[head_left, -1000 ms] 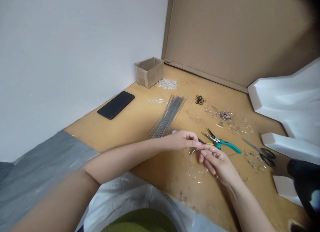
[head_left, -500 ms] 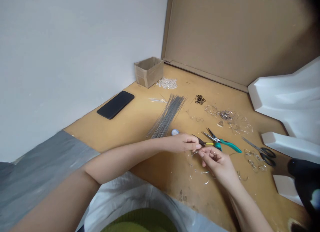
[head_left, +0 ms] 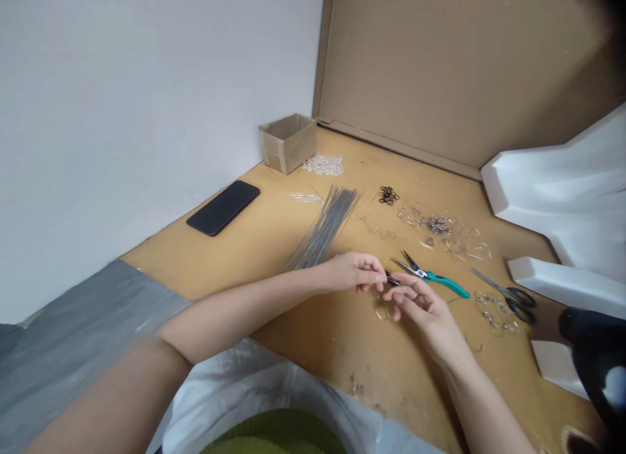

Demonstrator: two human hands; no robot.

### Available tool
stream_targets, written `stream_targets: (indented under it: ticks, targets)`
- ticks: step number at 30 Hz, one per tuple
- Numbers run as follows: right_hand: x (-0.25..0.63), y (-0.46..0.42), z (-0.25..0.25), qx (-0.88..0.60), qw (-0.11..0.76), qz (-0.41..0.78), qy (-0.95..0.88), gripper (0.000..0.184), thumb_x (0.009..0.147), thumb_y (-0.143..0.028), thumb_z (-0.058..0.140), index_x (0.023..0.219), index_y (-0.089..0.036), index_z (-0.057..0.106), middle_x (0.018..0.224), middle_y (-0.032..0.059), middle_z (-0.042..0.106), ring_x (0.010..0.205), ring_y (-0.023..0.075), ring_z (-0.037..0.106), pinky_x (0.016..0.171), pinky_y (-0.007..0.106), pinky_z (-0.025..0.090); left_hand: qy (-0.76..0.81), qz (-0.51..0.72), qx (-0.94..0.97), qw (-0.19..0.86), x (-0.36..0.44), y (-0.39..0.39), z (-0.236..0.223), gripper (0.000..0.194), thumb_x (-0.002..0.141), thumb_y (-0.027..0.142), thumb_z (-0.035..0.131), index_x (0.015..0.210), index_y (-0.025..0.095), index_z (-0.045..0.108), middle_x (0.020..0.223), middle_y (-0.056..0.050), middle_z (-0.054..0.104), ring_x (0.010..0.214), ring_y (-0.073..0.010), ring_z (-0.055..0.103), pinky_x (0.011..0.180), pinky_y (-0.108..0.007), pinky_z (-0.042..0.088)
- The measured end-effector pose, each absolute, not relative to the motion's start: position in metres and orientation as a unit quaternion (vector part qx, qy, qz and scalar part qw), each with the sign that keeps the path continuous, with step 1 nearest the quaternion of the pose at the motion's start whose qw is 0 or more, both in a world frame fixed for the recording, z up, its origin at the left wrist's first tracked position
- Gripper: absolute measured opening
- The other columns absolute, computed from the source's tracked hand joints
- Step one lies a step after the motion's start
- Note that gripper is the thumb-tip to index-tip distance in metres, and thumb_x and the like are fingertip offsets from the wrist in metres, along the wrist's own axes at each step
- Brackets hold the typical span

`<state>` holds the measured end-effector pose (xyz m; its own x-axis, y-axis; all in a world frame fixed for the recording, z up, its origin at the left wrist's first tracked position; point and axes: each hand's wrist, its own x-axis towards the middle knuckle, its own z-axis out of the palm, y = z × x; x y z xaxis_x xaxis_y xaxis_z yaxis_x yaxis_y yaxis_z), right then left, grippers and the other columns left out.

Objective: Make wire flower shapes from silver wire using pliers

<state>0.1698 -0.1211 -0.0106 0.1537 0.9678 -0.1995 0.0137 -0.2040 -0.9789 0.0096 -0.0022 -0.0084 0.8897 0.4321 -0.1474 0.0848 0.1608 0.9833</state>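
pliers (head_left: 432, 277) apparently just behind right hand (head_left: 423, 308)

Over by the pale wall (head_left: 147, 102), a black smartphone (head_left: 223, 208) lies on the bench (head_left: 205, 265); an open cardboard box (head_left: 299, 147) stands farther back.

A thin, silvery wire (head_left: 382, 317) bent into a rounded curve, pinched in the left hand (head_left: 359, 271) and hanging beside the curled right hand (head_left: 415, 304), above the worktop (head_left: 313, 340). Its upper part is hidden; whether the loop closes is unclear.
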Motion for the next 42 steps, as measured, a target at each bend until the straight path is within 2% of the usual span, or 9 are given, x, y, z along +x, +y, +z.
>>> stream_targets:
  ticks: [6,18,27,30,32,35,36,37,42]
  targets:
    - [0.178,-0.118,-0.011,-0.550,0.501,0.579,-0.334,0.034,0.074,-0.032,0.068,0.106,-0.022,0.060,0.091,0.0049,0.067,0.073,0.0148,0.062,0.073,0.031,0.046,0.226,0.159,0.608,0.744,0.008,0.003,-0.007,0.024,0.076,0.035,0.057,0.080,0.012,0.054,0.063,0.003,0.056,0.045,-0.0028,0.040,0.048,-0.019,0.030]
    - [0.175,-0.120,-0.005,-0.545,0.499,0.592,-0.322,0.030,0.074,-0.033,0.068,0.102,-0.022,0.062,0.078,0.0023,0.067,0.061,0.0129,0.059,0.063,0.028,0.044,0.187,0.172,0.512,0.820,0.008,0.005,-0.009,0.021,0.077,0.031,0.057,0.083,0.011,0.054,0.055,0.005,0.050,0.038,-0.0011,0.027,0.041,-0.019,0.017]
    - [0.179,-0.119,-0.016,-0.586,0.476,0.566,-0.331,0.036,0.074,-0.039,0.067,0.103,-0.019,0.062,0.082,0.0058,0.068,0.060,0.0141,0.060,0.063,0.030,0.046,0.222,0.148,0.572,0.776,0.009,0.005,-0.014,0.028,0.073,0.039,0.062,0.079,0.013,0.054,0.063,0.005,0.053,0.043,-0.0017,0.039,0.045,-0.018,0.027]
    - [0.181,-0.120,-0.019,-0.610,0.465,0.548,-0.334,0.039,0.074,-0.041,0.067,0.105,-0.018,0.062,0.087,0.0080,0.069,0.060,0.0148,0.060,0.063,0.031,0.047,0.256,0.151,0.635,0.713,0.008,0.006,-0.013,0.031,0.075,0.043,0.059,0.086,0.014,0.055,0.061,0.006,0.051,0.046,-0.0031,0.043,0.047,-0.017,0.032]
    - [0.181,-0.120,-0.019,-0.615,0.462,0.544,-0.335,0.041,0.074,-0.041,0.067,0.107,-0.018,0.062,0.088,0.0092,0.069,0.060,0.0156,0.061,0.063,0.032,0.049,0.279,0.166,0.693,0.644,0.006,0.014,-0.009,0.032,0.079,0.043,0.054,0.093,0.014,0.056,0.071,0.003,0.056,0.049,-0.0037,0.047,0.049,-0.018,0.037]
    - [0.182,-0.120,-0.019,-0.611,0.461,0.547,-0.339,0.042,0.074,-0.042,0.066,0.108,-0.017,0.062,0.090,0.0100,0.070,0.060,0.0161,0.061,0.063,0.033,0.050,0.348,0.164,0.813,0.437,-0.002,0.048,0.003,0.028,0.087,0.032,0.043,0.102,0.012,0.056,0.081,-0.003,0.062,0.057,-0.0057,0.053,0.055,-0.018,0.043]
    - [0.181,-0.120,-0.019,-0.610,0.459,0.549,-0.340,0.042,0.074,-0.042,0.067,0.108,-0.017,0.062,0.090,0.0101,0.070,0.060,0.0161,0.061,0.063,0.033,0.050,0.387,0.138,0.854,0.318,-0.007,0.064,0.007,0.026,0.088,0.028,0.040,0.101,0.014,0.058,0.082,-0.003,0.064,0.062,-0.0067,0.056,0.060,-0.018,0.044]
    - [0.181,-0.120,-0.019,-0.611,0.457,0.549,-0.341,0.043,0.073,-0.043,0.067,0.107,-0.018,0.063,0.090,0.0100,0.070,0.059,0.0160,0.061,0.062,0.033,0.049,0.410,0.132,0.861,0.271,-0.013,0.082,0.011,0.024,0.086,0.025,0.042,0.097,0.014,0.060,0.084,-0.005,0.065,0.068,-0.0090,0.058,0.065,-0.020,0.045]
    - [0.179,-0.119,-0.019,-0.621,0.447,0.547,-0.341,0.046,0.071,-0.046,0.068,0.106,-0.017,0.064,0.087,0.0101,0.071,0.057,0.0159,0.061,0.059,0.031,0.048,0.492,0.081,0.857,0.130,-0.044,0.161,0.019,0.023,0.077,0.013,0.046,0.086,0.009,0.066,0.093,-0.015,0.065,0.090,-0.0206,0.059,0.080,-0.029,0.043]
